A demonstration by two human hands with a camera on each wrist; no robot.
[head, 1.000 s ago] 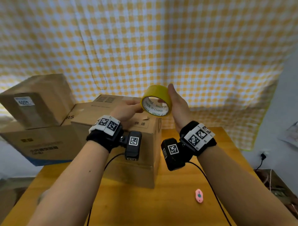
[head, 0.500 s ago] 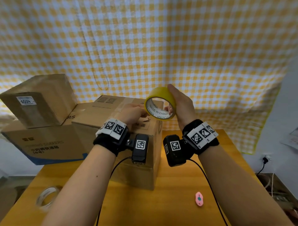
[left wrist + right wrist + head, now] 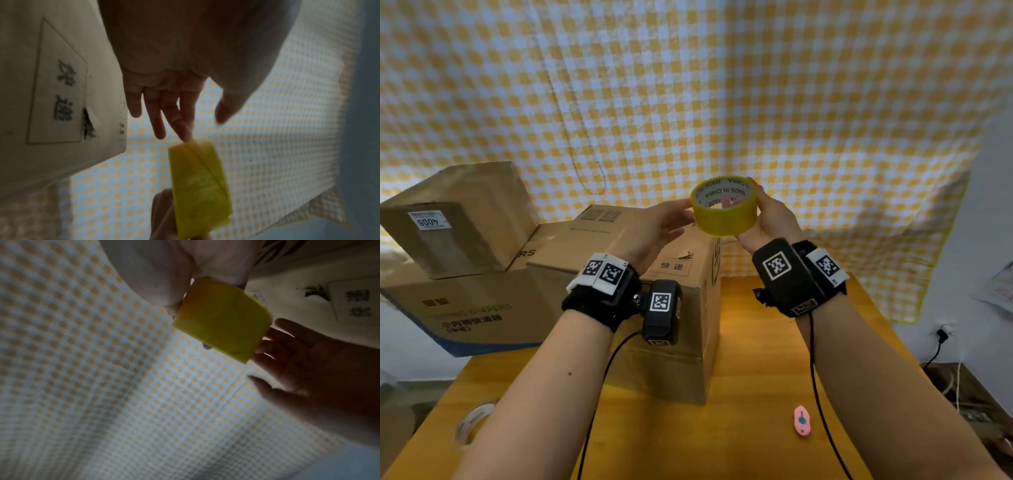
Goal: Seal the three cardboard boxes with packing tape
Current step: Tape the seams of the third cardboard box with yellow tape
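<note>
Both hands are raised above the brown cardboard box (image 3: 654,308) on my desk (image 3: 756,342): right hand (image 3: 770,219) grasping the yellow packing tape roll (image 3: 724,207), left hand (image 3: 654,229) fingers (image 3: 180,128) released, straight, touching its edge.

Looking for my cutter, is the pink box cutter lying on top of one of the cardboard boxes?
No, the pink box cutter lies on the bare wooden table, in front of the nearest cardboard box.

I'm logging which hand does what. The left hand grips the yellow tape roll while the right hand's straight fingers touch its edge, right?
Swapped: the head view shows the right hand gripping the yellow tape roll, while the left hand reaches in with straight fingers touching its edge.
</note>
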